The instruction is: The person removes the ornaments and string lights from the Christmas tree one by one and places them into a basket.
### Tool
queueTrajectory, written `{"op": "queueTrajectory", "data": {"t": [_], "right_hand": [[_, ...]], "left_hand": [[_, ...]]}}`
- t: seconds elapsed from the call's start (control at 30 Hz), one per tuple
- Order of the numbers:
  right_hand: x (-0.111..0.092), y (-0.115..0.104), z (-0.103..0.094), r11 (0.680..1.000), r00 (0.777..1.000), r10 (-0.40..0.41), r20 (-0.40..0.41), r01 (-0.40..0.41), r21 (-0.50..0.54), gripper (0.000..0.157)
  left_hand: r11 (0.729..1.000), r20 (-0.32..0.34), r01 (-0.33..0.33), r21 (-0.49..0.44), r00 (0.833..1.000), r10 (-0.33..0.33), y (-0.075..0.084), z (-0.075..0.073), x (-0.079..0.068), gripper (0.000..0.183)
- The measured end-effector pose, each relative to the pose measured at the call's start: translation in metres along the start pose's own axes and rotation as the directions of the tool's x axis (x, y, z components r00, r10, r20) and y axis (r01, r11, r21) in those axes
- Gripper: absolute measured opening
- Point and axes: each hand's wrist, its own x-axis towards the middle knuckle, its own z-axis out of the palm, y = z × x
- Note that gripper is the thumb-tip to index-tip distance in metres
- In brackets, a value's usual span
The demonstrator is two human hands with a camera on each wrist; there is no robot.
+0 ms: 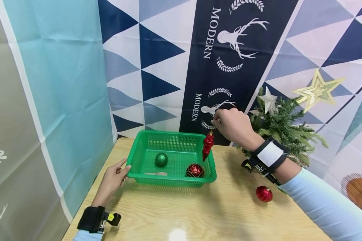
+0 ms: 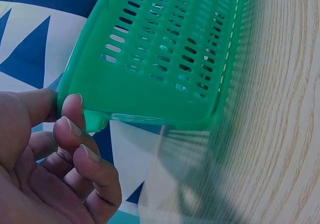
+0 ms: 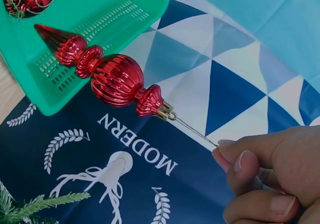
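Note:
A red drop-shaped Christmas ornament [image 1: 208, 146] hangs by a thin gold string from my right hand [image 1: 233, 126], over the right end of a green plastic basket [image 1: 175, 180]. In the right wrist view, thumb and forefinger pinch the string's end, and the ornament [image 3: 117, 79] shows ribbed bulbs and a pointed tip. My left hand [image 1: 112, 179] holds the basket's left front corner; in the left wrist view the thumb and forefinger grip its rim [image 2: 75, 79]. Inside the basket lie a green glitter ball [image 1: 161, 159] and a red ball with gold swirls [image 1: 194, 170].
A small Christmas tree [image 1: 289, 127] with a silver star [image 1: 269, 101] and a gold star [image 1: 318, 90] stands at the right, beside my right forearm. One red ribbed ornament [image 1: 263, 193] lies on the wooden table [image 1: 181, 214]. Patterned cloth hangs behind and at the left.

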Motion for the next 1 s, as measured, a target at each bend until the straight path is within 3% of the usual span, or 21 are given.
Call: {"op": "queueTrajectory", "data": {"t": [0.4, 1.0], "right_hand": [[0.0, -0.013, 0.002, 1.0, 1.0, -0.024, -0.003, 0.024, 0.005, 0.018], [-0.008, -0.035, 0.01, 0.995, 0.995, -0.095, 0.025, 0.095, 0.022, 0.011]], "left_hand": [[1.0, -0.004, 0.018, -0.008, 1.0, -0.018, 0.0, 0.001, 0.0, 0.058], [1.0, -0.012, 0.014, -0.014, 1.0, -0.014, 0.0, 0.001, 0.0, 0.059]]}}
